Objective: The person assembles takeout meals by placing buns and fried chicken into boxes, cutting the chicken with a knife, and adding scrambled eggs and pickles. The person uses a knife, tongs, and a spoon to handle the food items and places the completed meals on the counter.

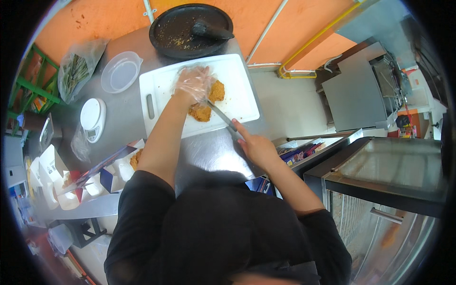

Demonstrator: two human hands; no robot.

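"What's in the right hand (259,148)?"
"It's closed around a long, thin, silvery metal knife (221,114), one finger stretched forward along it. The blade slants away to the left, over a flat white plastic cutting board (240,71)."
"And the left hand (194,83)?"
"In a clear plastic glove, palm down. I can't tell how its fingers grip. Two golden-brown, crumb-coated pieces of food (200,113) are on the board beside it, one on each side of the blade's tip."
"What's under the board?"
"A shiny, grey metal table (209,147). Past the board's far edge is a wide, black, round mortar (164,35) with a dark pestle (211,31) in it; to the left, a round white scale (92,114) and a round, clear plastic tub (118,73)."
"The room?"
"An orange wall (99,19) behind, pale floor (275,102) to the right."
"The arms?"
"The left reaches far forward; the right forearm angles inward from the lower right."
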